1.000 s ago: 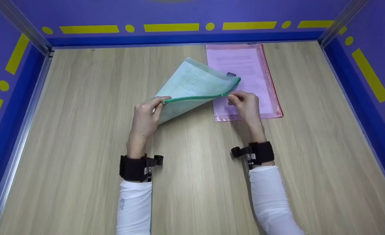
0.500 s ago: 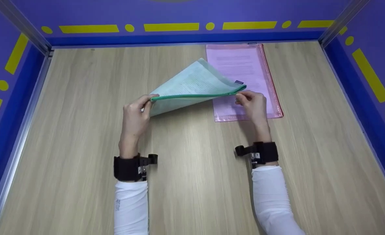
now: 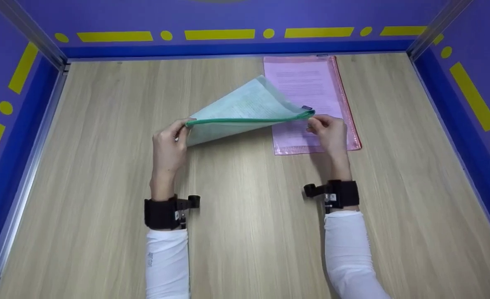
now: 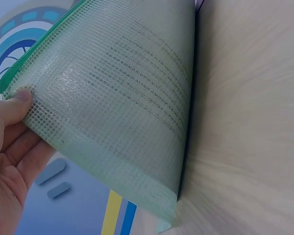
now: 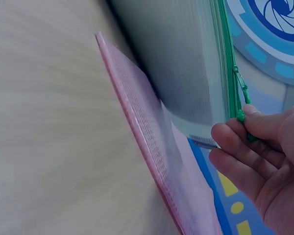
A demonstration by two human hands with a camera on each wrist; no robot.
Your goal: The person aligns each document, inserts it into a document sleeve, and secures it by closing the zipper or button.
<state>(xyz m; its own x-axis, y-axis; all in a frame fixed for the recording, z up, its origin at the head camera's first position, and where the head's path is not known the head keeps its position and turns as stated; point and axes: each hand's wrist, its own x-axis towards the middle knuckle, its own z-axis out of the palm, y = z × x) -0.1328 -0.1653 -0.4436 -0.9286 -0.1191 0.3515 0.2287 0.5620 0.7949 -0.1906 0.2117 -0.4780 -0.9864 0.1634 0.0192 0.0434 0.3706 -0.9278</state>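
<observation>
Above the desk (image 3: pixel 103 187) we hold the green mesh pouch (image 3: pixel 245 110) with its zipper edge running left-right, left hand (image 3: pixel 168 145) pinching one end, right hand (image 3: pixel 330 133) pinching the zipper end.

A pale wood-grain tabletop (image 3: pixel 245 232) fills the scene — blue walls (image 3: pixel 228 16) enclose it on the left, right and far sides, marked with yellow bars and dots (image 3: pixel 219 34). Metal posts (image 3: pixel 28 33) stand at the far corners.
</observation>
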